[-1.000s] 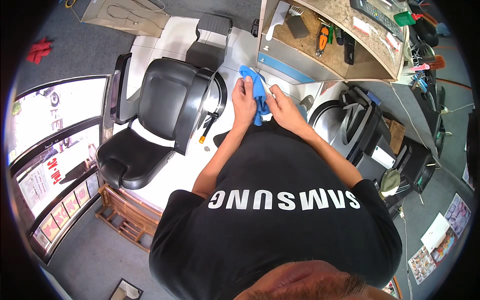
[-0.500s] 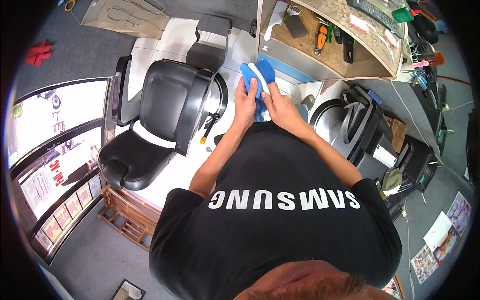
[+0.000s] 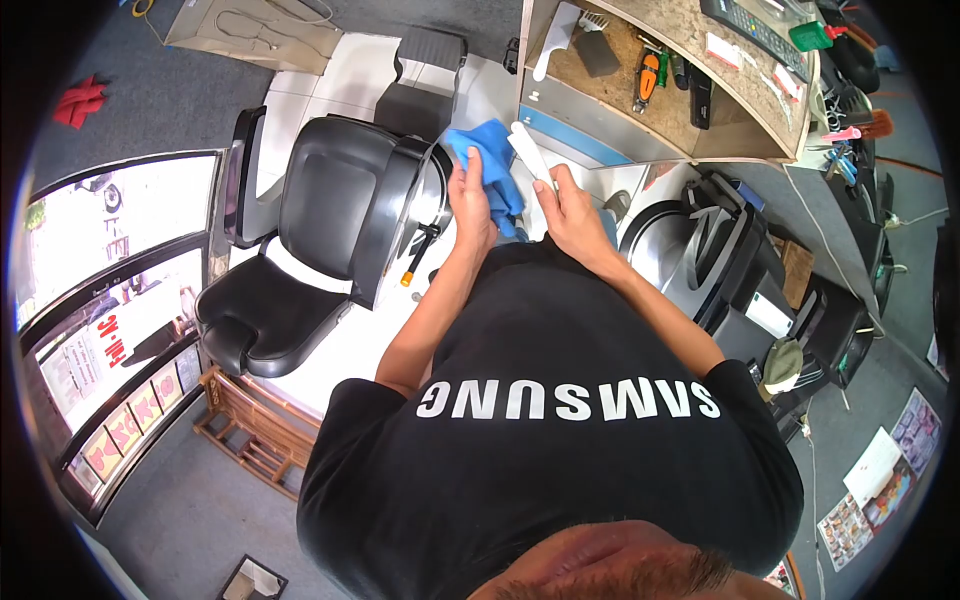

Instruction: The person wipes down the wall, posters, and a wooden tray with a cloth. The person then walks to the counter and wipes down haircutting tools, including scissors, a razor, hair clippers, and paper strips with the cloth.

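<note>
A crumpled blue cloth [image 3: 492, 152] is gripped in my left hand [image 3: 472, 208], the thumb lying along its near side. My right hand [image 3: 576, 222] holds a slim, flat white tool [image 3: 528, 152] by its lower end, thumb and fingers pinched around it. The tool points up and away from me, tilted to the left, and its exact kind does not show. A narrow gap separates the cloth from the tool. Both hands are out in front of my body, near the front of the wooden counter [image 3: 640, 140].
A black barber chair [image 3: 335, 200] stands to the left, with a second chair [image 3: 665, 245] at right. On the counter shelf lie a white comb [image 3: 556, 40], an orange clipper [image 3: 647, 80] and a black clipper [image 3: 700, 100]. A remote control [image 3: 755, 35] rests on top.
My hands have moved apart. The blue cloth, earlier wrapped around the white tool, has shifted left with my left hand, leaving the tool uncovered in my right.
</note>
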The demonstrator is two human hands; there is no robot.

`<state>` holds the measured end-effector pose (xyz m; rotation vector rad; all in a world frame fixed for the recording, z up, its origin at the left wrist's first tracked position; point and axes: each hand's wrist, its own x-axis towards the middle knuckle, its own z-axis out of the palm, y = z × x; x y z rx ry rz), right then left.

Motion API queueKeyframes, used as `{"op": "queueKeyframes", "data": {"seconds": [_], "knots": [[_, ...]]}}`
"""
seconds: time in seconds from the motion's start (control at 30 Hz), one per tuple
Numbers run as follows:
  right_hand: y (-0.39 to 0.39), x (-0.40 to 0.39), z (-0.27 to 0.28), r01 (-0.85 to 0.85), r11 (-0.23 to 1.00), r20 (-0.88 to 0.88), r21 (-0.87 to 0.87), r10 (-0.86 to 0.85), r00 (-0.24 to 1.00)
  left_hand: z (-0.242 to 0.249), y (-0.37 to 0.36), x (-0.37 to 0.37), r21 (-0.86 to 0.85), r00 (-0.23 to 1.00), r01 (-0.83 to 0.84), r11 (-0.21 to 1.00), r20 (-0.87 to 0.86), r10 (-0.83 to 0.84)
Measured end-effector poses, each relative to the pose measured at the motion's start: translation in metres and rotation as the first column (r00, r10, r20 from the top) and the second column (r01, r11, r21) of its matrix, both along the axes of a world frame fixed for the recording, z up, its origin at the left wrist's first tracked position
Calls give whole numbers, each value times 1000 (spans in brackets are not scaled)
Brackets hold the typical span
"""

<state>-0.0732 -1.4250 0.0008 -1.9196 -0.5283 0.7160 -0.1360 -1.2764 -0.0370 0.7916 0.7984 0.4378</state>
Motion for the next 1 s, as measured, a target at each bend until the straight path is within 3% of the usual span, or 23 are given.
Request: {"op": "queueKeyframes", "data": {"seconds": [0.07,0.27,0.37,0.63,0.73,0.8,0.93,1.0], "knots": [[3,2,-1,-11,1000,16,1,11,1000,1,-12,-4,-46,996,91,995,-2,-91],[2,-2,-10,-117,993,115,-31,119,986,0,-21,-1,60,980,199,978,18,-200],[0,-3,-5,-142,989,117,-49,147,982,-6,-25,-2,102,990,129,986,42,-134],[0,-6,-2,-136,991,59,-6,136,989,-6,-22,0,3,1000,-2,1000,30,2],[-4,-8,2,-165,985,6,-41,166,986,-35,-2,-2,0,990,-141,990,-2,141],[-11,-10,-4,-126,990,-58,60,129,990,-18,15,-2,-20,970,-243,970,5,244],[-12,-6,-12,42,965,-351,261,54,935,-19,34,-19,-70,990,-141,988,-3,141],[-6,0,-7,95,956,-472,276,48,880,-16,28,-25,-167,998,-61,984,-4,62]]}}
